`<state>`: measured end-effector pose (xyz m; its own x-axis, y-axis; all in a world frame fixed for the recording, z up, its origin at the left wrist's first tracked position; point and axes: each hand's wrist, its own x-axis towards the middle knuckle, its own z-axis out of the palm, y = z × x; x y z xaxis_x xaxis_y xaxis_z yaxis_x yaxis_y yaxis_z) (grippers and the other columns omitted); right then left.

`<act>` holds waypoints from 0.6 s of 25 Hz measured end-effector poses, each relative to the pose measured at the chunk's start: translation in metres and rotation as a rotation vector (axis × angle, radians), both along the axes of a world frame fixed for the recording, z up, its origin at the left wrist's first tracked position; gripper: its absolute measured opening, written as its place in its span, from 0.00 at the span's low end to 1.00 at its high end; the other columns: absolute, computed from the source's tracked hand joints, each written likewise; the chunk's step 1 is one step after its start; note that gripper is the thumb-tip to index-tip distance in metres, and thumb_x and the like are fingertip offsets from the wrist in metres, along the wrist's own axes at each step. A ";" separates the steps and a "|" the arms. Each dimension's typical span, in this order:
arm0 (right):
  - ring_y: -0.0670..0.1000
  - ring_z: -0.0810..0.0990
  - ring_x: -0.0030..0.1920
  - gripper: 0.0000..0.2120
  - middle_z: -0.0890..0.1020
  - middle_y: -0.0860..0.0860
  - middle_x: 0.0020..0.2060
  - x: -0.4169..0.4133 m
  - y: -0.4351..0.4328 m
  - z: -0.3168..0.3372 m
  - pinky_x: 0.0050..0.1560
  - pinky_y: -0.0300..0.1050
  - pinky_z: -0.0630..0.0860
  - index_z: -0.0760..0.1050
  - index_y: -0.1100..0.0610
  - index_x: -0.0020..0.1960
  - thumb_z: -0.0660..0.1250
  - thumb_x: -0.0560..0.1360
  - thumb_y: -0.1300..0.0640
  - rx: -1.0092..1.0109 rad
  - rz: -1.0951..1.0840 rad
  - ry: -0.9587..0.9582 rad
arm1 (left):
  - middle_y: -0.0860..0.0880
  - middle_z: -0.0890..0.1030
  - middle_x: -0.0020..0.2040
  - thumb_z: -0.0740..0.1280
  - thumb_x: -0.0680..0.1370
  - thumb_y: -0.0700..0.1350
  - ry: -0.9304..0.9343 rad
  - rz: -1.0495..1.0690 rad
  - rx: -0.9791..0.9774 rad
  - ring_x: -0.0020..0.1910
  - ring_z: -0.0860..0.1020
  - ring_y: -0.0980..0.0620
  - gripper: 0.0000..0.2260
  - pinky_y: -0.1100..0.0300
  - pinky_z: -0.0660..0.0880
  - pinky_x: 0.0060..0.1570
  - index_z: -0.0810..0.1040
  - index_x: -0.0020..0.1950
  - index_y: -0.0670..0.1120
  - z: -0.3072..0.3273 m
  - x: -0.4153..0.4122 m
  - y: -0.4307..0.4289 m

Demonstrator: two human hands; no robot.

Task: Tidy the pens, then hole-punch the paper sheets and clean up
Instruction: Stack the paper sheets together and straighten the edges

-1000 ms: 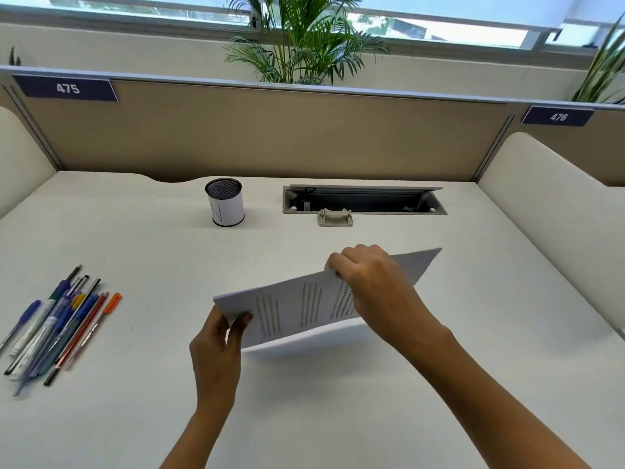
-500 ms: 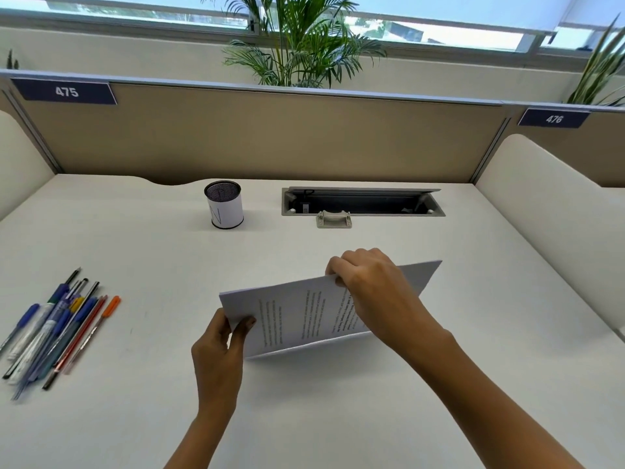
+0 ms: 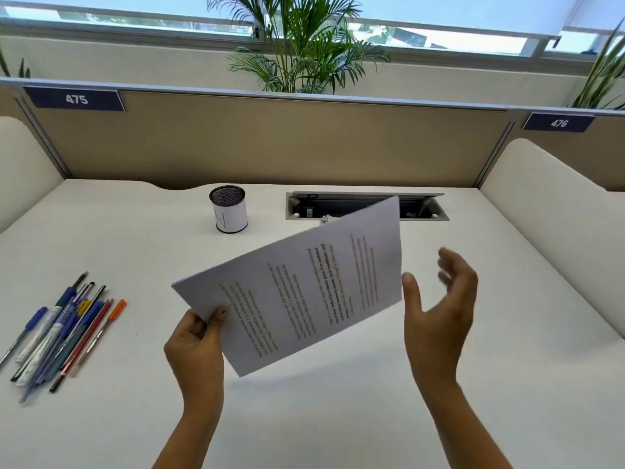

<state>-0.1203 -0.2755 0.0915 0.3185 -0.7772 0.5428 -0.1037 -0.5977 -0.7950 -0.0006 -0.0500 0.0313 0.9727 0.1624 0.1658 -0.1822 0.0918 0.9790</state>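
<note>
A thin stack of printed paper sheets [image 3: 304, 286] is held up above the desk, tilted with its printed face toward me. My left hand [image 3: 196, 343] pinches its lower left corner. Just off the sheets' right edge, my right hand [image 3: 439, 309] is open with fingers spread, not touching them. A bundle of several pens [image 3: 57, 330] lies on the desk at the left. The mesh pen cup [image 3: 229, 213], wrapped in white paper, stands empty near the back. No hole punch is in view.
The white desk [image 3: 321, 401] is fenced by a tan partition at the back and cream side panels. An open cable tray [image 3: 422, 208] sits in the desk behind the sheets. A small grey clip by the tray is mostly hidden by the paper.
The sheets were lifted and tipped up to face me. My right hand let go of their top edge and moved off to the right; the left hand kept its corner grip.
</note>
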 end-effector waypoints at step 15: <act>0.49 0.83 0.48 0.04 0.86 0.51 0.45 0.023 -0.001 -0.020 0.51 0.39 0.79 0.79 0.59 0.50 0.67 0.76 0.64 0.672 0.530 -0.313 | 0.53 0.85 0.47 0.67 0.73 0.44 -0.058 -0.334 -0.192 0.47 0.81 0.57 0.09 0.66 0.78 0.49 0.78 0.52 0.52 0.007 0.013 0.018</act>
